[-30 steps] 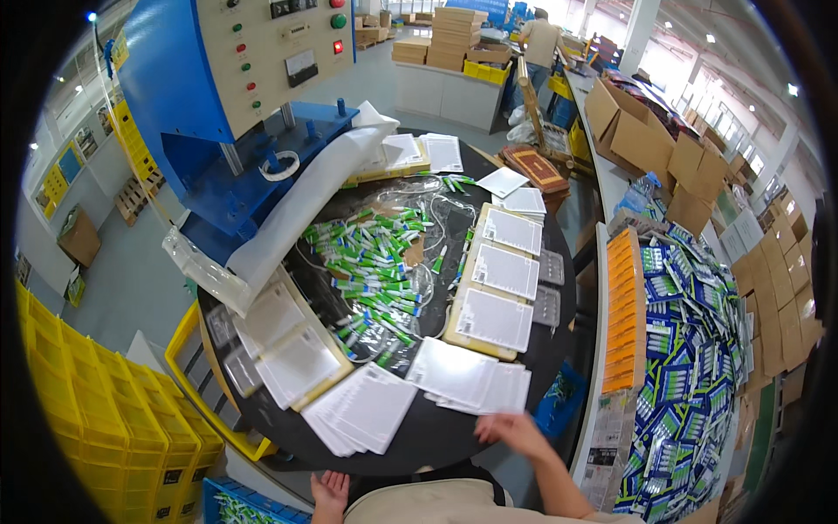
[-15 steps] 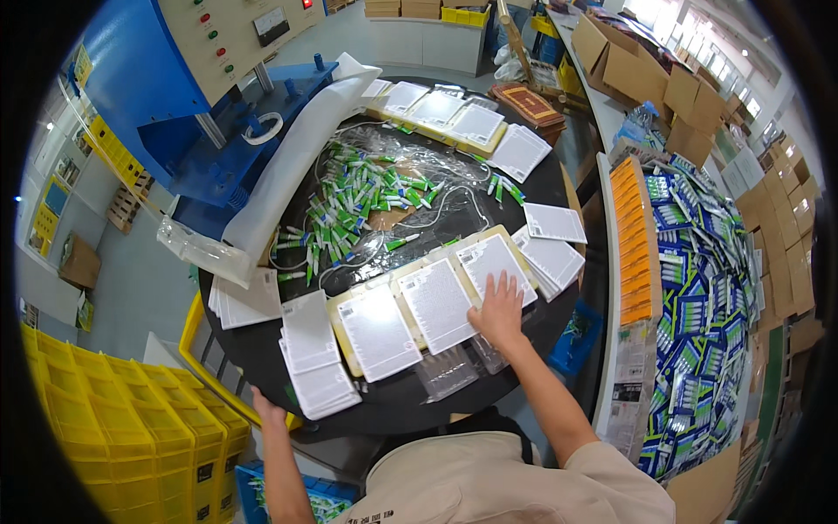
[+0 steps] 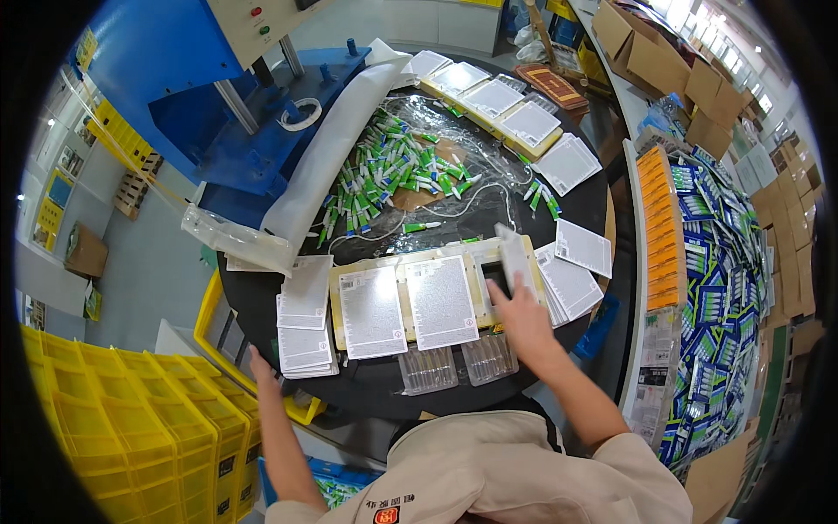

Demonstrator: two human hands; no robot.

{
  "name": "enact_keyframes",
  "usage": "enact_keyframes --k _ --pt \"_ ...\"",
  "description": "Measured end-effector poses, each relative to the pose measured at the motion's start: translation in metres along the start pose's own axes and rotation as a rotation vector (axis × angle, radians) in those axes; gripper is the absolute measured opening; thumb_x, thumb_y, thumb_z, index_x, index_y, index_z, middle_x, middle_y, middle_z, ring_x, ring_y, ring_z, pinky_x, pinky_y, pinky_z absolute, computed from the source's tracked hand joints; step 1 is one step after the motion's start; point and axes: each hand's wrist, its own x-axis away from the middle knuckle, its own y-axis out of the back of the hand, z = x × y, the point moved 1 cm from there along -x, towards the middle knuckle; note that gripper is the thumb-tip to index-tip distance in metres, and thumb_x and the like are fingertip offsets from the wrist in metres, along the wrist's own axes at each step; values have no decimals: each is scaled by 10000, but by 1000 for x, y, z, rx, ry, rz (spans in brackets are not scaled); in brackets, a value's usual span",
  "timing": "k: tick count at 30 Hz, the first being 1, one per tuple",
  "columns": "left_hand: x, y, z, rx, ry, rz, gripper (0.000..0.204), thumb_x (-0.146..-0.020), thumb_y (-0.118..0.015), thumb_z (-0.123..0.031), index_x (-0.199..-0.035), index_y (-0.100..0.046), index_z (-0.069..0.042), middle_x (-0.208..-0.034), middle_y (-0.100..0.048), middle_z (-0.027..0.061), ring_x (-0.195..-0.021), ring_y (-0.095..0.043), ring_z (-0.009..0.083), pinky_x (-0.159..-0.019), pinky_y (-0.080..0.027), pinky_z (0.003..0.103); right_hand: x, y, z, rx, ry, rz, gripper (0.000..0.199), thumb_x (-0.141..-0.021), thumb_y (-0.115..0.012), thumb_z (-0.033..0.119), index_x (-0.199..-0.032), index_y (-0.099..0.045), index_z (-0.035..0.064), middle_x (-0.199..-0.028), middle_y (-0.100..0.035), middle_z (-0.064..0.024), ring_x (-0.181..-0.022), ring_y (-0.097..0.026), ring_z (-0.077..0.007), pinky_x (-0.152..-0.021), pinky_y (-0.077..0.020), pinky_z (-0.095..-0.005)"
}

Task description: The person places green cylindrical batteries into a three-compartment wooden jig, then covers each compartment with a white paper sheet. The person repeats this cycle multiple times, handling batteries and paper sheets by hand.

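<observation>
A white printed card (image 3: 513, 253) stands tilted and blurred over the right end of the near yellow tray frame (image 3: 335, 325). My right hand (image 3: 524, 321) grips its edge, and a dark opening shows beneath it. Two more white cards, a left one (image 3: 371, 313) and a middle one (image 3: 443, 301), lie flat on that frame. Clear plastic blister trays (image 3: 428, 371) stick out from under its front edge. My left hand (image 3: 261, 362) hangs beside the table's left front edge, holding nothing, fingers stretched out. Stacks of white cards, left (image 3: 305, 349) and right (image 3: 566, 284), flank the frame.
Many small green-and-white tubes (image 3: 384, 175) are heaped mid-table. A second yellow frame with cards (image 3: 493, 98) sits at the far side. A blue press machine (image 3: 253, 131) stands left, yellow crates (image 3: 131, 419) lower left. Packed blister cards (image 3: 707, 306) fill a bin at right.
My right hand has lifted the rightmost card from flat to tilted, uncovering a dark opening. My left hand has risen slightly beside the table. The whole view has shifted.
</observation>
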Motion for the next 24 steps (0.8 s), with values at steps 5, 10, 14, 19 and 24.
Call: enact_keyframes --k 5,10,14,19,24 --pt "190 -130 -18 -966 -930 265 645 -910 -707 -336 -1422 -493 -8 -1484 -470 218 -1407 -410 388 -1201 -242 558 7 4 36 16 39 -161 294 -800 -660 95 -1030 -709 -82 -1384 -565 -310 -1028 -685 -304 -742 -617 -399" --pt "248 -206 -10 -1500 -1030 629 748 -863 -736 -425 -1468 -486 -62 -1594 -350 197 -1516 -248 374 -1184 -114 714 5 -53 115 25 138 -219 576 -857 -637 248 -1253 -619 -170 -1534 -387 -359 -1439 -380 -452 -1029 -395 -707" --pt "241 -205 -8 -1466 -1048 625 589 -914 -681 -290 -1432 -525 -58 -1571 -398 181 -1496 -283 380 -1184 -135 706 4 -64 128 62 147 -138 873 -808 -720 428 -1393 -488 -178 -1590 -275 -360 -1511 -261 -434 -1103 -273 -743" --pt "239 -205 -13 -1344 -1248 468 524 -893 -650 -174 -1380 -545 -10 -1444 -545 179 -1398 -460 355 -1201 -213 638 -6 -24 104 -125 178 -279 692 -802 -726 314 -1270 -563 -170 -1492 -453 -332 -1387 -464 -431 -1093 -402 -622" --pt "206 -186 -67 -1186 -1254 396 398 -843 -582 11 -1237 -627 33 -1230 -662 243 -1171 -624 404 -1050 -468 480 -24 43 -7 -519 203 -342 275 -826 -599 -5 -1084 -696 -12 -1279 -675 -162 -1080 -683 -348 -878 -572 -417"
